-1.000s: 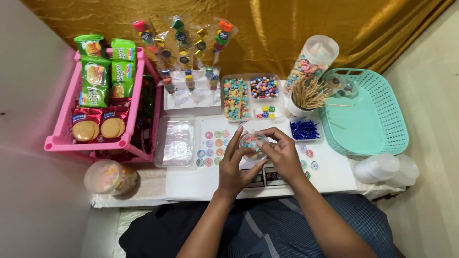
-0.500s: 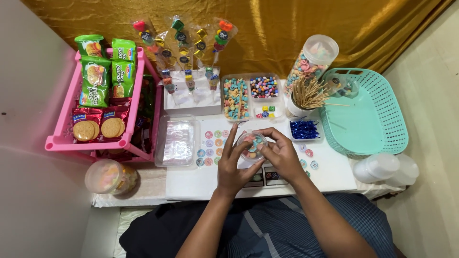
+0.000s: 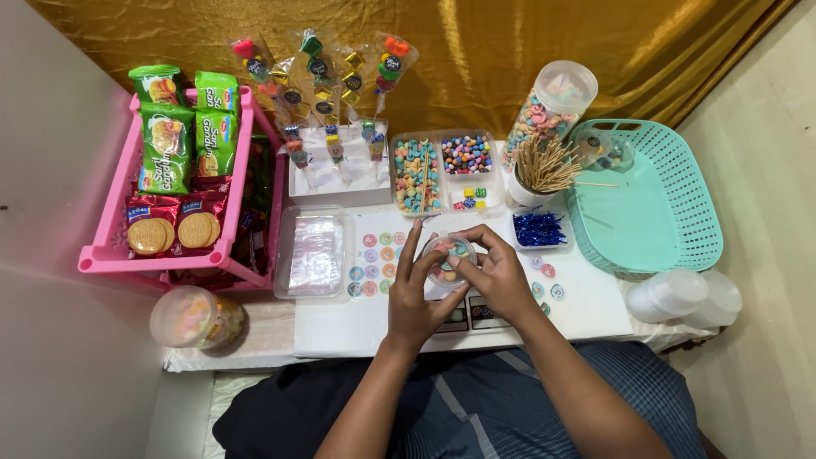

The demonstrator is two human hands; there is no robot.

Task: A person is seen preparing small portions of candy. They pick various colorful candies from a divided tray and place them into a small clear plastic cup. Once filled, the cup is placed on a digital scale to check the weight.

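A small clear round container (image 3: 449, 259) of coloured sweets is held between both hands above the middle of the table (image 3: 595, 310); the left hand (image 3: 416, 293) is cupped under its near side with fingers spread, and the right hand (image 3: 497, 272) is closed over its right rim. Bare white surface is left only at the near right corner, beside the stacked white cups (image 3: 684, 296). The far edge is crowded by sweet trays (image 3: 442, 168), a cup of wooden skewers (image 3: 544, 170) and a tall clear jar (image 3: 548, 110). A teal basket (image 3: 671, 246) overhangs the right edge. On the left, a pink rack (image 3: 110, 255) is filled with green packets (image 3: 183, 127) and red biscuit packs (image 3: 174, 225). Round coloured stickers (image 3: 374, 263) are laid in rows beside the container.
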